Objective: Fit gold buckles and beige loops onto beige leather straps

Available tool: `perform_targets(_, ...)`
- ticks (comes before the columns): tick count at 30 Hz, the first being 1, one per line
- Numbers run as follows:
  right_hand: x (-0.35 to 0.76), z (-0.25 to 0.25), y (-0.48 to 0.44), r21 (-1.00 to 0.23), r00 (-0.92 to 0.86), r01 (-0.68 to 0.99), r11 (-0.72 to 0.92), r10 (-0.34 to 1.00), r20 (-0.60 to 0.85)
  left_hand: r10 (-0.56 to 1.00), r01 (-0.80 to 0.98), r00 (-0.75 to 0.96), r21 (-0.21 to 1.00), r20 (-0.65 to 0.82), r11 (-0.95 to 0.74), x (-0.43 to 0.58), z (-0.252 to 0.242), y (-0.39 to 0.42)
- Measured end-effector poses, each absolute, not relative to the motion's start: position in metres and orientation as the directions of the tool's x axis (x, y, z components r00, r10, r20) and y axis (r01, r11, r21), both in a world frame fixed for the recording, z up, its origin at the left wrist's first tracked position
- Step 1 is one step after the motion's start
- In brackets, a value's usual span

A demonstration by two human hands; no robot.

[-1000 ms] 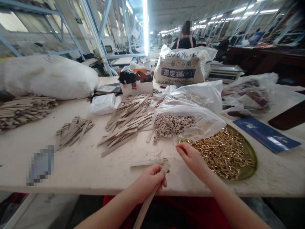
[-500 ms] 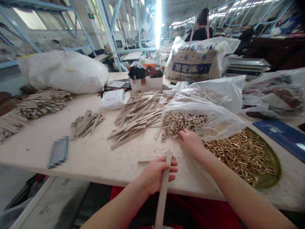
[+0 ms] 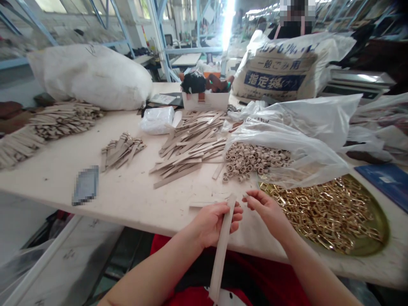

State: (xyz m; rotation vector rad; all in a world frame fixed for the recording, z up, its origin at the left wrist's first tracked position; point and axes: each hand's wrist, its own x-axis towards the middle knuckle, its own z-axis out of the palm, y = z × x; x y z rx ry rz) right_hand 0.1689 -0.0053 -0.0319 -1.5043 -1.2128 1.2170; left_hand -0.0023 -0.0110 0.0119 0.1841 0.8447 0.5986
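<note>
My left hand (image 3: 214, 222) is closed round a long beige strap (image 3: 222, 250) that hangs down over the table's front edge. My right hand (image 3: 267, 208) sits just right of the strap's top end, fingers pinched on something small I cannot make out. Beyond my hands lies a heap of small beige loops (image 3: 251, 160) spilling from a clear plastic bag (image 3: 287, 144). A gold tray (image 3: 376, 246) full of gold metal buckles (image 3: 328, 214) stands to the right of my right hand.
Piles of beige straps (image 3: 188, 146) lie mid-table, a smaller bundle (image 3: 121, 149) and a long stack (image 3: 47, 125) to the left. White sacks (image 3: 92, 76) and a printed bag (image 3: 287, 68) stand behind, with a white box (image 3: 205, 100). A person stands at the far back.
My right hand reached to the loop heap, then drew back to the strap's top end. My left hand kept hold of the strap. The view shifted left.
</note>
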Motion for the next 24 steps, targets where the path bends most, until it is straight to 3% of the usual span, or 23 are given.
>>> perform_targets(5, 0.153, -0.031, -0.026, -0.880, -0.057, -0.282, -0.383, 0.922, -0.383, 0.660, -0.622, 0.421, 0.333, -0.622, 0.709, -0.009, 0.016, 0.007)
perform_targets(10, 0.136, -0.036, -0.047, -0.649, -0.159, -0.569, -0.505, 0.842, -0.515, 0.881, -0.810, -0.039, 0.531, -0.472, 0.249, -0.020, 0.028, 0.038)
perform_targets(13, 0.125, -0.035, -0.057, -0.616, -0.144, -0.610, -0.498, 0.835, -0.532, 0.899, -0.758, -0.239, 0.649, -0.367, 0.063, -0.021, 0.026, 0.046)
perform_targets(18, 0.115, -0.035, -0.059, -0.686, 0.002, -0.585, -0.433, 0.845, -0.535, 0.884, -0.630, -0.357, 0.777, -0.302, 0.011, -0.015, 0.009, 0.037)
perform_targets(21, 0.115, -0.037, -0.055, -0.679, 0.047, -0.595, -0.430, 0.825, -0.564, 0.892, -0.565, -0.378, 0.825, -0.249, -0.010, -0.012, 0.002, 0.029)
perform_targets(24, 0.123, -0.043, -0.049, -0.725, 0.126, -0.576, -0.378, 0.835, -0.535, 0.939, -0.460, -0.289, 0.887, -0.188, 0.036, -0.015, -0.001, 0.019)
